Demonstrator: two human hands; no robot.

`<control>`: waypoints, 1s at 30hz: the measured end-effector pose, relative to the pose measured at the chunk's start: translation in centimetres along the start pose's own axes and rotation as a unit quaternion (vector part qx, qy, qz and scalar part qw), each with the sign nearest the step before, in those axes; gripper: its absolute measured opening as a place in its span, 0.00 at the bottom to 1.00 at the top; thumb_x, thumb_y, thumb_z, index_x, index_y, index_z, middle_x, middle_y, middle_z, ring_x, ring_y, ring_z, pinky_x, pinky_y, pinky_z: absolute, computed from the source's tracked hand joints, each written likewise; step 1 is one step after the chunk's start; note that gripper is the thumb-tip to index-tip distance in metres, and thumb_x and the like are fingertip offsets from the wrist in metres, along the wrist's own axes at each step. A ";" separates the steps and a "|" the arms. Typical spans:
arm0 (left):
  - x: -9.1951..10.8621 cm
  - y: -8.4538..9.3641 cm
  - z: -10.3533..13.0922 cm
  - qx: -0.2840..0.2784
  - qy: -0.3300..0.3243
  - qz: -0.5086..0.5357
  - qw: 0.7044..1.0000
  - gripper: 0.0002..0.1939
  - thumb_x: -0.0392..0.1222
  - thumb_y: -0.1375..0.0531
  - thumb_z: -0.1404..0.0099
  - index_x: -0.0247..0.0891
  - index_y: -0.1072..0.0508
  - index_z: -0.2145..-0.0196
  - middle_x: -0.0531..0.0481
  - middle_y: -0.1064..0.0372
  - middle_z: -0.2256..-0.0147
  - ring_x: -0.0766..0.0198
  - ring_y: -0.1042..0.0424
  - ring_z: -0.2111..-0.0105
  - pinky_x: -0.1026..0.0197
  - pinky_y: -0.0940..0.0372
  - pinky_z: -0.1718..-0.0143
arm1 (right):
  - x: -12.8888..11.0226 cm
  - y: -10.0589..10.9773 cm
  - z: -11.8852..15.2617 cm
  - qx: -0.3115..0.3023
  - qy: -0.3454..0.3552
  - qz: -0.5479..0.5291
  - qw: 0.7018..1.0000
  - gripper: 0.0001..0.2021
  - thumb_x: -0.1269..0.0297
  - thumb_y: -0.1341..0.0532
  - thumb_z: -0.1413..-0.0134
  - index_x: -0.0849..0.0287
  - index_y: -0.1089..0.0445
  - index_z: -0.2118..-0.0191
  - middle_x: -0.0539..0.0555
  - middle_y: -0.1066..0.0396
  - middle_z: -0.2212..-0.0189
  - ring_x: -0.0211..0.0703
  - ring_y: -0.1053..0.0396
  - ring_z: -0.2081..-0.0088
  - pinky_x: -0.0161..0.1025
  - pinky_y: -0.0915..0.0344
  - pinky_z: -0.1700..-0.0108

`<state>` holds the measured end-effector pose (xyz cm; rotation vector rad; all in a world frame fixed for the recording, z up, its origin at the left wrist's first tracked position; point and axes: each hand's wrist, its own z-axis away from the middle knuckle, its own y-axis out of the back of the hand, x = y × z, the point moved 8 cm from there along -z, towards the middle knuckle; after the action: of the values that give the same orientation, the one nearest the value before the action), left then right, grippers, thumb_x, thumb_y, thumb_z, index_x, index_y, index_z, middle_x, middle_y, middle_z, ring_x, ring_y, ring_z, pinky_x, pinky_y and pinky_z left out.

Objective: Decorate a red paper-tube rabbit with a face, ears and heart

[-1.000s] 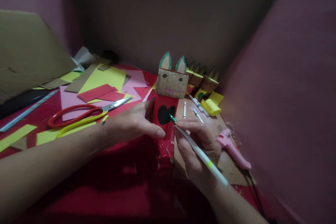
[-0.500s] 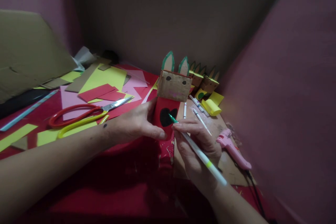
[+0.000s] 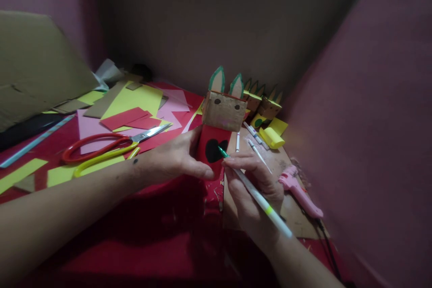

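A cardboard animal figure (image 3: pixel 224 111) stands upright, with two green-edged ears, dark eyes and a red paper body bearing a dark heart shape (image 3: pixel 213 150). Around the red body's left side and lower front, my left hand (image 3: pixel 182 157) grips it, thumb across the bottom. Between the fingers of my right hand (image 3: pixel 254 189) is a white marker (image 3: pixel 261 202) with a green tip, which touches the heart.
Red-and-yellow-handled scissors (image 3: pixel 108 146) lie on coloured paper (image 3: pixel 135 99) at left. At right, a pink glue gun (image 3: pixel 300 191) rests on a board (image 3: pixel 297 220), near markers (image 3: pixel 257 137) and yellow paper (image 3: pixel 272 137). Similar figures (image 3: pixel 268 109) stand behind.
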<state>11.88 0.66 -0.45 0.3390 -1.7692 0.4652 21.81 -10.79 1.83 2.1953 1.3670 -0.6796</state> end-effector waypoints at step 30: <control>0.2 -0.1 0.0 -0.001 0.003 0.016 1.000 0.29 0.34 0.22 0.50 0.37 0.25 0.51 0.50 0.23 0.61 0.59 0.26 0.60 0.62 0.31 0.61 | -0.3 -0.5 -0.2 -0.038 -0.010 0.029 0.999 0.14 0.78 0.37 0.37 0.50 0.21 0.56 0.49 0.25 0.59 0.38 0.24 0.58 0.37 0.26 0.55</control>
<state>11.88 0.53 -0.25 0.3084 -1.7708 0.4861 21.28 -10.72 2.12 2.1539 1.2930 -0.6175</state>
